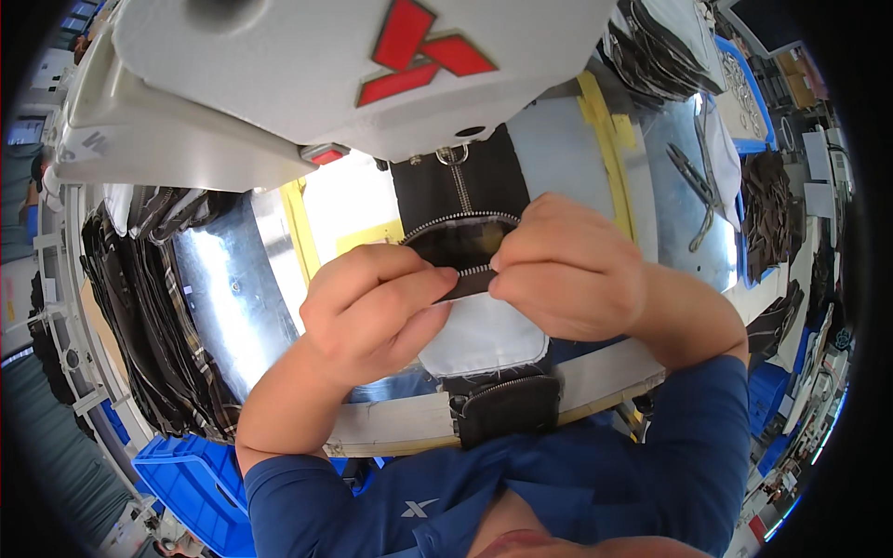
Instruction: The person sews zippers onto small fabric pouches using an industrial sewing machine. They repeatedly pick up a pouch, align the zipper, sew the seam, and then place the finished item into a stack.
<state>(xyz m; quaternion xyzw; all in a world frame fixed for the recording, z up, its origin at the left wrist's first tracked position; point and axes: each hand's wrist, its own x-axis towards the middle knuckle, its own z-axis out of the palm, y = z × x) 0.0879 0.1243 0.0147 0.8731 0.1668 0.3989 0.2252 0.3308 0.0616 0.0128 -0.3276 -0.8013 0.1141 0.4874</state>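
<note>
Below the white head of a sewing machine (pixel 251 102) lies a dark fabric piece (pixel 423 191) with a metal zipper (pixel 458 191) running up its middle. Nearer to me, a curved row of zipper teeth gapes apart, showing a dark inside. My left hand (pixel 372 302) pinches the near zipper edge at its left, with thumb and fingers closed. At the right end of that same edge, my right hand (pixel 572 270) is closed in a pinch as well. White lining (pixel 488 335) spreads below both hands. A dark zippered section (pixel 510 409) hangs over the table's front edge. The needle area is hidden.
A thick pile of dark pieces (pixel 153 316) stands at the left, above a blue bin (pixel 200 493). On the right lies a dark scissor-like tool (pixel 693 181). Behind it are another stack (pixel 660 56) and a blue tray (pixel 765 130). Yellow tape (pixel 609 158) marks the table.
</note>
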